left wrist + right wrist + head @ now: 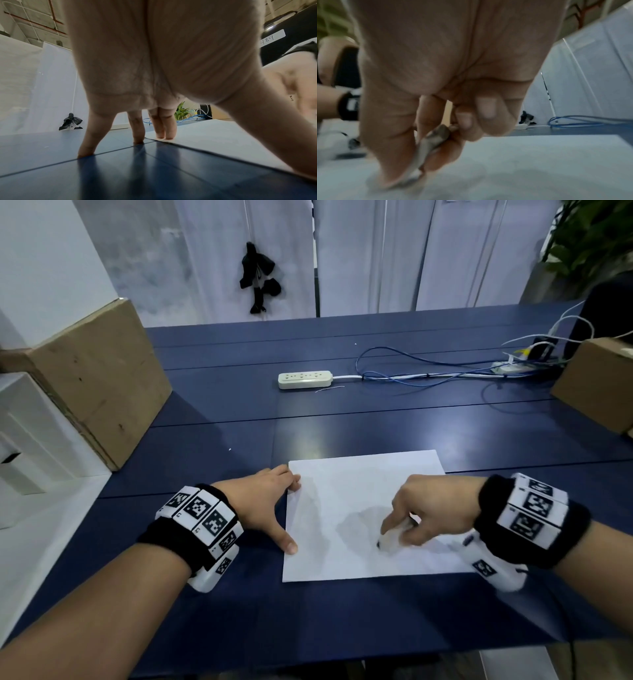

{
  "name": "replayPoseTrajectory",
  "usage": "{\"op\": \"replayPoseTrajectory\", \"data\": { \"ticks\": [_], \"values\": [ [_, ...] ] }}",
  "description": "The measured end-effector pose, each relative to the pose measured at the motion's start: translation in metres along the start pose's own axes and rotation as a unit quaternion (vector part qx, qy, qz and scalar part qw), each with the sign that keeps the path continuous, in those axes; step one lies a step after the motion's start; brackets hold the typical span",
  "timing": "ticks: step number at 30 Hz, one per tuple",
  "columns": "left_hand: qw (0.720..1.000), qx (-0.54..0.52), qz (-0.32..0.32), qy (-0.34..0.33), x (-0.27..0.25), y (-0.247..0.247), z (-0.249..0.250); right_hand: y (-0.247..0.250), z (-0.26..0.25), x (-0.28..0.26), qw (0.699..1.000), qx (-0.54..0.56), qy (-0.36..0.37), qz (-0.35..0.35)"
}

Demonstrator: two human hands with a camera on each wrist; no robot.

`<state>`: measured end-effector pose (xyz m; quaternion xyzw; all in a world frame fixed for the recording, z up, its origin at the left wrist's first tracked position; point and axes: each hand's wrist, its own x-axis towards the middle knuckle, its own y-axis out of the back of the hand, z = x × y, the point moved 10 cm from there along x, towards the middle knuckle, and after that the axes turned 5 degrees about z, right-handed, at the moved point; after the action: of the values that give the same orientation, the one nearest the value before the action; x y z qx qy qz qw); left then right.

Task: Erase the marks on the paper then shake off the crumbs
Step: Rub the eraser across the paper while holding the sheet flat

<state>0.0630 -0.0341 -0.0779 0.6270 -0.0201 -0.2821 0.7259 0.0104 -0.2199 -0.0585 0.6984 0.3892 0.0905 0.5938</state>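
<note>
A white sheet of paper (349, 491) lies on the dark blue table (239, 412) in front of me. My left hand (270, 501) is spread flat, with fingertips (164, 135) pressing the paper's far left corner and the thumb at its left edge. My right hand (407, 523) pinches a worn white eraser (387, 539) between thumb and fingers, its dirty tip down on the paper (539, 162). In the right wrist view the eraser (429, 143) is blurred. I cannot make out any marks on the sheet.
A white power strip (305, 380) with blue and white cables (428, 371) lies further back. Cardboard boxes stand at the left (96, 385) and right (596, 385) table edges. A white box (24, 440) is at far left. Curtains (342, 251) hang behind.
</note>
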Motion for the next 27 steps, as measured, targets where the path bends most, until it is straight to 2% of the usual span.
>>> {"op": "replayPoseTrajectory", "data": {
  "ticks": [3, 5, 7, 10, 12, 15, 16, 18, 22, 27],
  "values": [
    [1.000, 0.002, -0.003, 0.000, -0.001, 0.000, -0.001, 0.029, 0.029, 0.019, 0.992, -0.055, -0.060, 0.097],
    [1.000, 0.002, -0.002, -0.001, -0.001, -0.001, -0.001, 0.035, 0.039, 0.021, 0.984, -0.096, -0.080, 0.128],
    [1.000, 0.000, 0.001, 0.000, -0.001, 0.000, -0.002, 0.023, 0.029, 0.015, 0.992, -0.068, -0.048, 0.093],
    [1.000, 0.000, 0.007, -0.003, -0.001, 0.001, -0.001, -0.008, 0.004, 0.004, 1.000, 0.018, 0.009, -0.008],
    [1.000, 0.001, 0.006, -0.005, -0.001, 0.002, 0.002, -0.003, 0.010, 0.011, 1.000, 0.007, 0.005, 0.019],
    [1.000, -0.006, 0.003, -0.003, -0.003, 0.002, 0.003, 0.027, 0.033, 0.021, 0.989, -0.064, -0.039, 0.132],
    [1.000, -0.008, 0.002, -0.001, -0.004, 0.002, 0.003, 0.031, 0.039, 0.020, 0.984, -0.086, -0.052, 0.149],
    [1.000, -0.008, 0.002, 0.000, -0.005, 0.003, 0.004, 0.028, 0.035, 0.012, 0.985, -0.087, -0.042, 0.140],
    [1.000, -0.011, -0.006, 0.006, -0.002, 0.003, 0.004, 0.001, 0.008, -0.005, 0.996, -0.057, 0.035, 0.054],
    [1.000, 0.000, -0.022, 0.009, 0.001, 0.003, 0.005, 0.000, 0.017, 0.000, 0.996, -0.063, 0.023, 0.065]
  ]
}}
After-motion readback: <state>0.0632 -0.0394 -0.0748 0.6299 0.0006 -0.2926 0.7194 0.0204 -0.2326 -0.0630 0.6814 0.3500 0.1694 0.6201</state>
